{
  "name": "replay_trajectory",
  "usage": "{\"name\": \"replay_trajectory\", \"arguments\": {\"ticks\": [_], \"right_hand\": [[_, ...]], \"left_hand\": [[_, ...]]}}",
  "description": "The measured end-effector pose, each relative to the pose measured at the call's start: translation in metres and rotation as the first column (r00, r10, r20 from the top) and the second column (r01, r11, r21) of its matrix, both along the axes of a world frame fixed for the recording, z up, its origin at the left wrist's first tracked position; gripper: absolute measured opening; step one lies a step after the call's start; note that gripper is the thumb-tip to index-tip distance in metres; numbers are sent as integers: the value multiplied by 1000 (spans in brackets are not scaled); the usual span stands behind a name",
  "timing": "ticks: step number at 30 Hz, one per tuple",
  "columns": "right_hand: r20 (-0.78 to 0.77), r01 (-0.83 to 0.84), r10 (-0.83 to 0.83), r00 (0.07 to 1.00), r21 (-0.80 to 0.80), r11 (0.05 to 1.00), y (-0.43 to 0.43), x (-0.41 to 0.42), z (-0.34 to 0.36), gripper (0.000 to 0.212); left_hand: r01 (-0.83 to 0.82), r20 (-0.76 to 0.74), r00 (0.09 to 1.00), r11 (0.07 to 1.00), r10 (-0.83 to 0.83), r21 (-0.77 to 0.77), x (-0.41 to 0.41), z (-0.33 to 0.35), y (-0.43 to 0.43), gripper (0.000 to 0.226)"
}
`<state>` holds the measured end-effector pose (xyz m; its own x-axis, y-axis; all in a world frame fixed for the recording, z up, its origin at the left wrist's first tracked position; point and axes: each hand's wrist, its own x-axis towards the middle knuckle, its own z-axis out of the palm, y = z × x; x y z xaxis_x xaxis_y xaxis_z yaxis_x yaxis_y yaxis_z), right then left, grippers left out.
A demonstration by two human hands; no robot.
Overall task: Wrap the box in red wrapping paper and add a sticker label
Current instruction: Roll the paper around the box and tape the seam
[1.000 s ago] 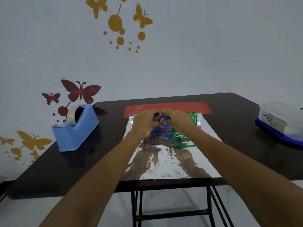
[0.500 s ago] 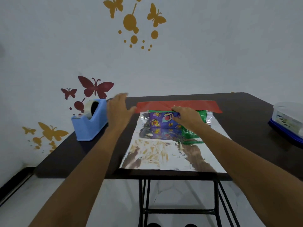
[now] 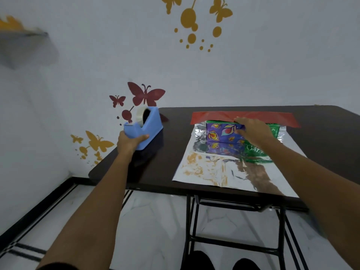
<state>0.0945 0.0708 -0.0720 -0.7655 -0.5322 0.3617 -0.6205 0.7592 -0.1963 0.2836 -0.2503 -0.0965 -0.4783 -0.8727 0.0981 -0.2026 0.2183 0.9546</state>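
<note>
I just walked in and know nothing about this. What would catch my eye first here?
Probably the bright box, purple with a leaf pattern, standing on a shiny silver sheet with a red edge on the dark table; the right hand rests on it. At the table's left edge, the left hand grips a blue tape dispenser. Butterfly decals dot the wall behind.

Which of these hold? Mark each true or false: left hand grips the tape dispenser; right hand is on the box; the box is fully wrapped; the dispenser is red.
1. The left hand grips the tape dispenser. True.
2. The right hand rests on the box. True.
3. The box is fully wrapped. False: its purple patterned side shows, and the wrapping paper lies flat, silver side up.
4. The dispenser is red. False: it is blue.
</note>
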Motion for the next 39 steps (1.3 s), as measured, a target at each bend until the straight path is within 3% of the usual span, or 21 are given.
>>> {"name": "replay_trajectory", "arguments": {"ticks": [7,16,31,34,36,37,39], "right_hand": [[-4,-1,1,1000,-21,1000,3,-4,-2,49],[-22,-17,16,1000,-3,1000,3,-3,-1,50],[6,1,-1,1000,-45,999,3,-2,-2,49],[5,2,-2,1000,-48,999,2,-1,-2,49],[6,-4,4,1000,-44,999,2,-1,-2,49],[7,-12,12,1000,-40,999,2,-1,-2,49],[4,-19,19,1000,-40,999,3,-2,-2,50]], "left_hand": [[-105,57,992,987,113,-125,-11,0,11,70],[9,67,998,994,-2,-110,-55,3,85,67],[-47,99,993,981,66,-189,-52,2,102,69],[65,224,975,965,-7,-255,-47,3,101,82],[191,269,953,963,-136,-191,-44,11,91,99],[206,221,960,970,-174,-129,-40,20,88,102],[154,140,981,978,-134,-140,-38,40,76,80]]}}
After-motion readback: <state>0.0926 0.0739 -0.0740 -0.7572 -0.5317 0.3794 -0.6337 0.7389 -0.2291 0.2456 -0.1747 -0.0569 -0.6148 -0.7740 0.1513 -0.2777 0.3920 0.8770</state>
